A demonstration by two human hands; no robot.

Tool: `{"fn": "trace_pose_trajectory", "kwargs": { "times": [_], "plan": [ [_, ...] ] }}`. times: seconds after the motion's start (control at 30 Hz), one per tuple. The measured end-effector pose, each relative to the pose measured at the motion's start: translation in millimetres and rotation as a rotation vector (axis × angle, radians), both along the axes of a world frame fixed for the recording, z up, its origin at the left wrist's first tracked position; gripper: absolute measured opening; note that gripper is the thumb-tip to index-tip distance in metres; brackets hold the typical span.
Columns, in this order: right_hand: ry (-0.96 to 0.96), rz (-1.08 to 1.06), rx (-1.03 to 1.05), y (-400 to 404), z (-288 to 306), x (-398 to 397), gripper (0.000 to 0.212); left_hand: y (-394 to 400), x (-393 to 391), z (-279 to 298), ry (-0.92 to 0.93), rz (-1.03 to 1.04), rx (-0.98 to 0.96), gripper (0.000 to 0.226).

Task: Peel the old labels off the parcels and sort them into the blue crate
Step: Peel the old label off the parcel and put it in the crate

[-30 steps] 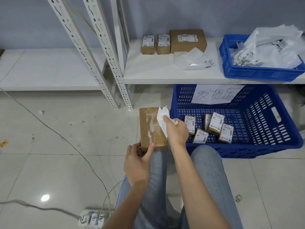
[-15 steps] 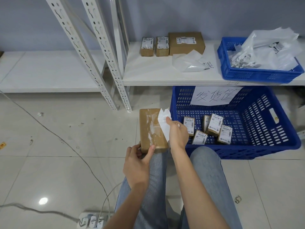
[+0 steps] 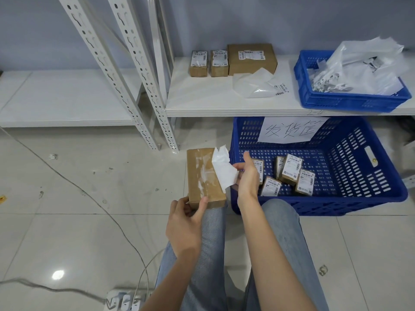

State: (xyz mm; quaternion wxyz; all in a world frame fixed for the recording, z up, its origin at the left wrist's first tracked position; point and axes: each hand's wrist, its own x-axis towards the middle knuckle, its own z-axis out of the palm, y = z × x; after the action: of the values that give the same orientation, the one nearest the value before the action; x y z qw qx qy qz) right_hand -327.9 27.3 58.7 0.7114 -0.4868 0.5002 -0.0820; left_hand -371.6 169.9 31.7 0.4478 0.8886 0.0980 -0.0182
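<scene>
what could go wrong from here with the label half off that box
The label may tear: white scraps already cling to the box, so more residue could stay behind. The left hand grips only the box's near end, which rests on the knee; a hard pull by the right hand might tip it to the floor.

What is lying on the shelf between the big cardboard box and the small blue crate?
In the head view, a crumpled clear plastic bag with a barcode sticker lies between the big cardboard box and the small blue crate, on the shelf.
</scene>
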Motion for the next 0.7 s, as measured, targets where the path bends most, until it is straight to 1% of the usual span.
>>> {"fn": "trace_pose_trajectory", "kwargs": {
  "times": [0.17, 0.23, 0.3, 0.37, 0.4, 0.43, 0.5, 0.57, 0.7],
  "plan": [
    [0.07, 0.244, -0.164, -9, 16, 4, 0.066, -1, -1, -1, -0.012, -0.02, 0.021, 0.053],
    [0.113, 0.352, -0.29, -11, 24, 9, 0.062, -1, -1, -1, -0.011, -0.02, 0.022, 0.055],
    [0.191, 0.434, -0.468, -12, 27, 16, 0.054, -1, -1, 0, -0.014, -0.017, 0.011, 0.059],
    [0.264, 0.517, -0.571, -10, 27, 22, 0.06, -1, -2, 0, -0.016, -0.014, 0.009, 0.062],
    [0.285, 0.559, -0.582, -9, 27, 25, 0.062, -1, -1, 0, -0.017, -0.014, 0.011, 0.063],
    [0.299, 0.599, -0.584, -9, 25, 28, 0.06, -1, -1, 1, -0.016, -0.015, 0.013, 0.064],
    [0.313, 0.647, -0.602, -9, 22, 29, 0.049, -1, -1, 1, -0.011, -0.012, 0.014, 0.062],
    [0.302, 0.642, -0.626, -9, 21, 28, 0.038, -1, -1, 1, -0.008, -0.011, 0.015, 0.06],
    [0.247, 0.615, -0.6, -13, 16, 24, 0.029, 0, 0, 0, -0.003, -0.011, 0.011, 0.058]
  ]
}}
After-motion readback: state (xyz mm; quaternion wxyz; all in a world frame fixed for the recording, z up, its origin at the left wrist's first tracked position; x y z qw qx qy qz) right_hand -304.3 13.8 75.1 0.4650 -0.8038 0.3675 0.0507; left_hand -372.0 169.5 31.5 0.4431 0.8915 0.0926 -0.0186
